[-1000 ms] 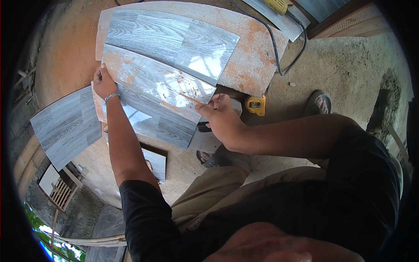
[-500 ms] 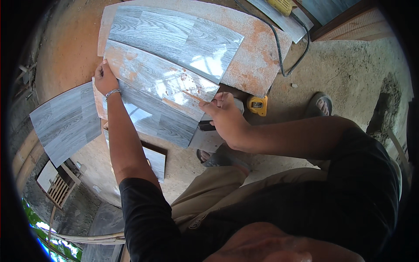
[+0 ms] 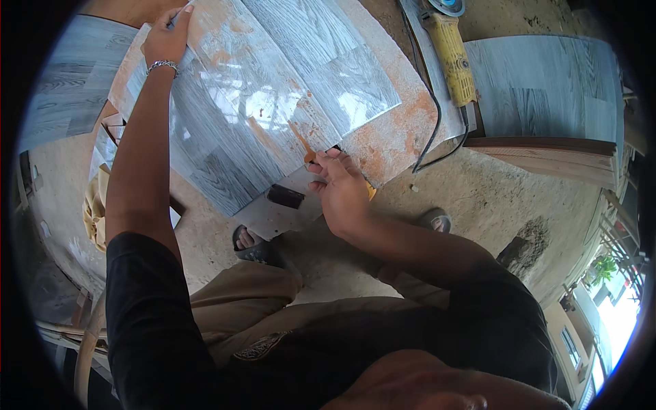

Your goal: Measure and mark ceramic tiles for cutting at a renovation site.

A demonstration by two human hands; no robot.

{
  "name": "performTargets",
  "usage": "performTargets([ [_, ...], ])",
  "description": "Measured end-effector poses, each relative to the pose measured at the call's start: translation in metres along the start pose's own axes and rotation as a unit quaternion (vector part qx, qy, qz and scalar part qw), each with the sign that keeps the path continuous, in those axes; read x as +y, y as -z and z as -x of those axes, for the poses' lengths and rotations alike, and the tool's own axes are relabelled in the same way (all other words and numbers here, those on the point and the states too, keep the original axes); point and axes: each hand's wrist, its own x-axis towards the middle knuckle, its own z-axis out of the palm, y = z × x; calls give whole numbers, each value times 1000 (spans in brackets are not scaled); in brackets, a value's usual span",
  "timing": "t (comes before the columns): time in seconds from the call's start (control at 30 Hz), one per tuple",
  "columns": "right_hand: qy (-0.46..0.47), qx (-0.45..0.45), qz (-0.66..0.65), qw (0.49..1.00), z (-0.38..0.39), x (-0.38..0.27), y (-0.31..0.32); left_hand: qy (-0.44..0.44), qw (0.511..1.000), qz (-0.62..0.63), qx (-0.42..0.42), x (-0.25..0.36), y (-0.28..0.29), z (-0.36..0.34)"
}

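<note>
One dusty tile (image 3: pixel 254 89) gripped by partly closed left hand (image 3: pixel 167 37), right hand (image 3: pixel 342 188) half-curled at its near end, hold not discernible, one grinder (image 3: pixel 453 65) laid beyond one cable (image 3: pixel 439 116)

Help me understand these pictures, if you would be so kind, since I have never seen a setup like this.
No machine does the handling here: these are a person's own bare hands. The view comes from the left one of two wide fisheye cameras worn on the head, looking down, so straight edges bend toward the rim. Grey wood-patterned tiles lie on a speckled slab; among them is a smeared tile piece with orange-brown dirt. The left hand is at its far end, the right hand at its near end; how firmly either grips, I cannot tell. A yellow grinder lies to the right.
</note>
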Motion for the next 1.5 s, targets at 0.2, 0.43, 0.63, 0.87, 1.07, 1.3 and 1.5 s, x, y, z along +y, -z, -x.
performTargets([
  [0.2, 16, -2, 4, 1000, 1, -6, 6, 7, 1000, 7, -7, 4, -7, 4],
  [0.43, 14, 10, 12, 1000, -2, -6, 4, -23, 1000, -14, 3, -7, -13, -4],
  [0.63, 7, 2, 24, 1000, -1, -5, -1, 1, 998, -55, -15, -20, -13, -16],
  [0.87, 6, -5, 16, 1000, -4, -3, 5, 14, 999, -39, -13, -13, -15, -11],
  [1.07, -11, 12, 4, 1000, -1, -6, 2, 9, 999, -23, -20, -14, -13, -10],
  [1.3, -7, 10, 1, 1000, -5, -3, 6, 12, 1000, -9, -15, -11, -13, -6],
  [1.5, -1, 2, -8, 1000, -8, -4, 7, 12, 1000, -6, -15, -8, -13, -8],
])
